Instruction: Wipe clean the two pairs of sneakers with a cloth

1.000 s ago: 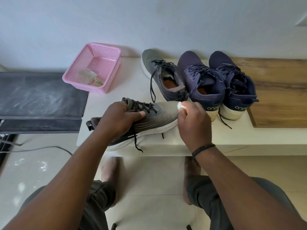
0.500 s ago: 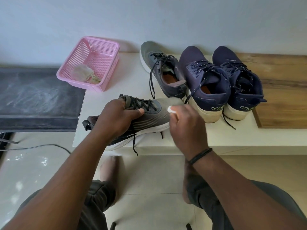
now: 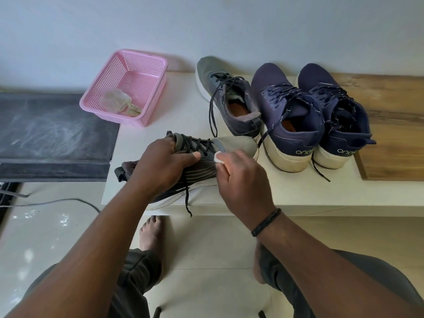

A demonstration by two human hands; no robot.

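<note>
The white table [image 3: 160, 125] carried everything, its right end covered by a wooden board [image 3: 390, 125] cut off at the frame's edge. Left of the table lay a dark dusty slab [image 3: 52, 131], also cut off. At the table's back right stood the navy sneakers [image 3: 305, 115], heels toward the person, with the second grey sneaker [image 3: 227, 97] just beside them. The pink basket [image 3: 128, 88] sat at the table's back left corner, holding a crumpled rag [image 3: 117, 102] too bunched to make out clearly. At the table's front edge the grey sneaker [image 3: 197, 161] lay on its side, its heel and sole partly hidden by the left hand [image 3: 160, 168], which gripped it over the laces, thumb across the upper. The right hand [image 3: 241, 180] pinched a small white cloth [image 3: 218, 157] against the sneaker's side; most of the cloth was hidden in the curled fingers. Compared with a second earlier, the cloth had moved from the toe back toward the laces.
</note>
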